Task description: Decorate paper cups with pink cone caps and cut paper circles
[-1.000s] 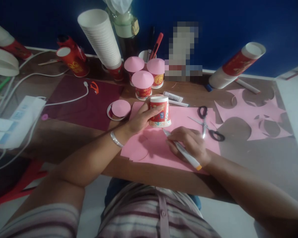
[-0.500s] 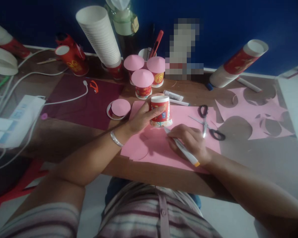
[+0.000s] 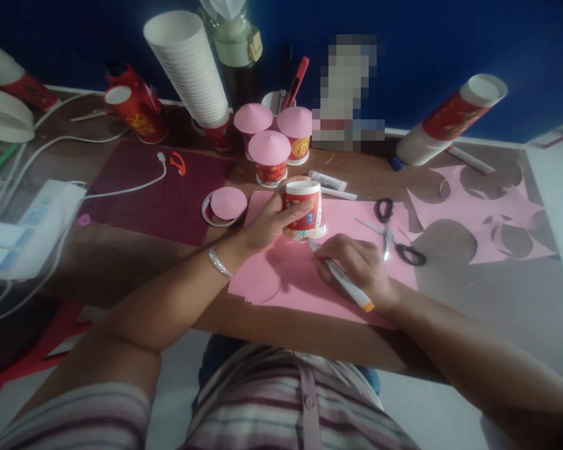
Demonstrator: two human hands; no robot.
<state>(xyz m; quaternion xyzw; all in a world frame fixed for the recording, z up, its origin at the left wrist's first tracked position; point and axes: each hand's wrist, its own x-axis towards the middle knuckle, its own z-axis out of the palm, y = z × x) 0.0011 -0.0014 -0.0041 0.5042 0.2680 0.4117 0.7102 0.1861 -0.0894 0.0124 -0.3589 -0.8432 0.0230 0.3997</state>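
My left hand (image 3: 276,220) is closed around a red and white paper cup (image 3: 302,209), its thumb across the printed front. Colourful drawn patterns show on the cup's wider lower rim. My right hand (image 3: 354,265) grips a white marker pen (image 3: 347,284) with an orange end, its tip at the cup's lower edge; whether it touches cannot be made out. Pink paper sheets (image 3: 319,297) lie beneath both hands. Scissors (image 3: 387,237) with black handles rest spread on the paper beside my right hand.
Behind the cup stand several red cups with pink cone tops (image 3: 269,149). A pink disc (image 3: 229,203) lies at left. Further back rises a tall stack of white cups (image 3: 187,69). Cut pink paper scraps (image 3: 488,212) lie right; a white power strip (image 3: 37,228) and cables lie left.
Both hands hold almost the same place. The marker has shifted very slightly, its orange end a little to the left and up.
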